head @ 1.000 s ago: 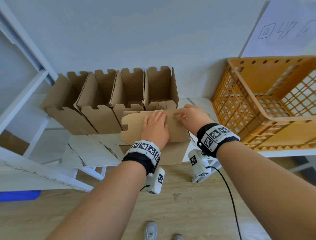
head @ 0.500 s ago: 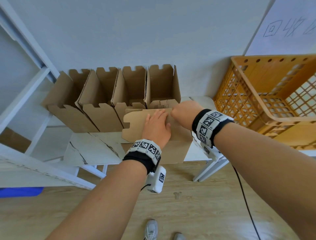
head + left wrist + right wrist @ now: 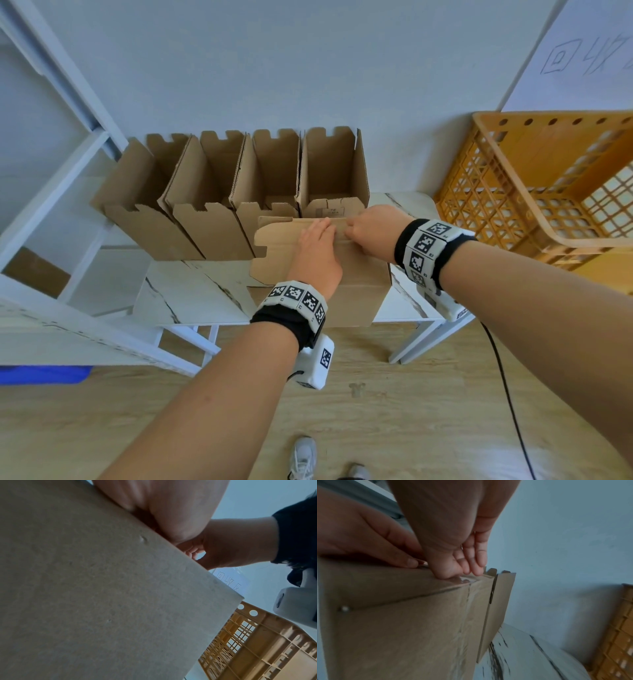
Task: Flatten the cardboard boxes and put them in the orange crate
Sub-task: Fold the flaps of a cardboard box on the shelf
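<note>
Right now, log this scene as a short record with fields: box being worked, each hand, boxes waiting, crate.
box in work: closed cardboard box at the table's front edge
left hand: left hand flat, pressing the top flap
right hand: right hand with fingers at the far top edge, at clear tape; grip cannot be told
boxes waiting: four open boxes in a row at the wall
crate: orange crate to the right, nothing visible inside

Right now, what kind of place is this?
Likely a staged sorting or recycling corner indoors, not a real warehouse: a row of open cardboard boxes on a small marble-look table, an orange crate beside it, and a handwritten paper sign on the wall.
</note>
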Demonstrator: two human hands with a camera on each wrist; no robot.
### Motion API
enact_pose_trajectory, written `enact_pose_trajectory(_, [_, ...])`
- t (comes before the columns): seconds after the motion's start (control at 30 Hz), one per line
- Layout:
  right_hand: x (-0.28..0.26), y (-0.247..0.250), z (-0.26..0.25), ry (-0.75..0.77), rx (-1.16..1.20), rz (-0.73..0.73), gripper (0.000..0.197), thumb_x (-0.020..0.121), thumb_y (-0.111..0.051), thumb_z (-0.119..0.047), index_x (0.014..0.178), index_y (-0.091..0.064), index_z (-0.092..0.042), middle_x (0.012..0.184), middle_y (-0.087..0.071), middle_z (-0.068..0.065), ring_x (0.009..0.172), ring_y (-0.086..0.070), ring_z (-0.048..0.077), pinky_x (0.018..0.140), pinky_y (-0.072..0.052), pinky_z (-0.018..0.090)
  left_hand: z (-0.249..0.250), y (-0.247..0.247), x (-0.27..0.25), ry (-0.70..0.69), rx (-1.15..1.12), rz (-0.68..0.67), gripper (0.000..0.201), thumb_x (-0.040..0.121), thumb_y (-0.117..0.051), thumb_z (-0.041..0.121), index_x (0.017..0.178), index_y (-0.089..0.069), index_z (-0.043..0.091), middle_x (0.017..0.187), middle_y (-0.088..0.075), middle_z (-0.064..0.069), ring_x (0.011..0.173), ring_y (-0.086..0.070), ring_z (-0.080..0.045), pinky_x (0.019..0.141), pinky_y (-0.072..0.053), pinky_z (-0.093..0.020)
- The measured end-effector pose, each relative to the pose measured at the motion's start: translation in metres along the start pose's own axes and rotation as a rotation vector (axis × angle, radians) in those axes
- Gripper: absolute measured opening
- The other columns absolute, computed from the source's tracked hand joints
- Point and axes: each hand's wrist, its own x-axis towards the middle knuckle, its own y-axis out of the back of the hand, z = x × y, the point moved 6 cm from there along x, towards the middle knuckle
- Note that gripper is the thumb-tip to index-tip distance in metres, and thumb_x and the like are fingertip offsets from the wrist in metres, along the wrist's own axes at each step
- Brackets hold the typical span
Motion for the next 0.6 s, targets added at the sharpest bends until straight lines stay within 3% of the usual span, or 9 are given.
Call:
enact_pose_trajectory(0.1, [-0.006, -0.006, 0.011, -0.101, 0.159, 0.062, 0.016, 0.095, -0.045, -0.017, 0.105, -0.058, -0.015, 0.103, -0.057, 0.003, 0.095, -0.059, 0.023, 0.071, -0.044, 0.030, 0.000, 0.002, -0.001, -0.004, 0.014, 0.021, 0.053, 0.096, -0.040, 0.003, 0.147, -0.032, 0.013, 0.156, -0.023, 0.001, 0.145, -0.014, -0.013, 0.121, -0.011, -0.031])
enact_pose_trajectory(0.23, [-0.025, -0.028, 0.040, -0.490, 0.705, 0.250, 0.009, 0.090, -0.047, -0.016, 0.084, -0.053, -0.018, 0.093, -0.057, -0.001, 0.085, -0.053, 0.019, 0.073, -0.041, 0.027, -0.002, 0.005, 0.002, -0.007, 0.043, 0.071, 0.046, 0.097, -0.040, 0.011, 0.143, -0.039, 0.016, 0.152, -0.031, 0.003, 0.142, -0.023, -0.013, 0.119, -0.018, -0.033])
enact_pose_trajectory(0.3, [-0.036, -0.040, 0.045, -0.658, 0.973, 0.279, 0.002, 0.086, -0.054, -0.018, 0.087, -0.055, -0.017, 0.090, -0.059, 0.000, 0.083, -0.056, 0.018, 0.066, -0.041, 0.027, -0.002, 0.006, 0.004, -0.023, 0.082, 0.096, 0.044, 0.096, -0.042, 0.016, 0.139, -0.044, 0.018, 0.149, -0.037, 0.004, 0.139, -0.029, -0.013, 0.117, -0.022, -0.034])
enact_pose_trajectory(0.37, [-0.038, -0.047, 0.041, -0.757, 1.127, 0.244, 0.013, 0.084, -0.059, -0.022, 0.095, -0.053, -0.017, 0.088, -0.056, -0.001, 0.077, -0.053, 0.014, 0.055, -0.035, 0.025, -0.002, 0.008, 0.005, -0.035, 0.106, 0.100, 0.042, 0.095, -0.042, 0.018, 0.137, -0.047, 0.019, 0.147, -0.040, 0.005, 0.137, -0.031, -0.013, 0.117, -0.022, -0.033])
enact_pose_trajectory(0.43, [-0.036, -0.046, 0.035, -0.823, 1.164, 0.227, 0.025, 0.084, -0.058, -0.028, 0.104, -0.050, -0.015, 0.092, -0.056, 0.002, 0.075, -0.052, 0.015, 0.053, -0.033, 0.025, -0.003, 0.009, 0.005, -0.031, 0.128, 0.100, 0.041, 0.095, -0.042, 0.020, 0.135, -0.047, 0.022, 0.147, -0.039, 0.006, 0.138, -0.029, -0.013, 0.117, -0.019, -0.034])
enact_pose_trajectory(0.5, [-0.031, -0.044, 0.031, -0.863, 1.148, 0.244, 0.038, 0.083, -0.057, -0.034, 0.113, -0.048, -0.013, 0.104, -0.057, 0.006, 0.084, -0.054, 0.021, 0.056, -0.037, 0.028, -0.005, 0.009, 0.004, -0.011, 0.165, 0.093, 0.040, 0.095, -0.042, 0.022, 0.135, -0.046, 0.025, 0.151, -0.033, 0.007, 0.143, -0.021, -0.014, 0.118, -0.012, -0.040])
enact_pose_trajectory(0.6, [-0.025, -0.044, 0.023, -0.903, 1.127, 0.225, 0.054, 0.080, -0.059, -0.042, 0.123, -0.041, -0.013, 0.116, -0.053, 0.008, 0.095, -0.055, 0.026, 0.070, -0.046, 0.033, -0.007, 0.007, 0.004, 0.020, 0.139, 0.037, 0.040, 0.096, -0.042, 0.020, 0.135, -0.044, 0.025, 0.155, -0.026, 0.007, 0.146, -0.011, -0.014, 0.119, -0.003, -0.047])
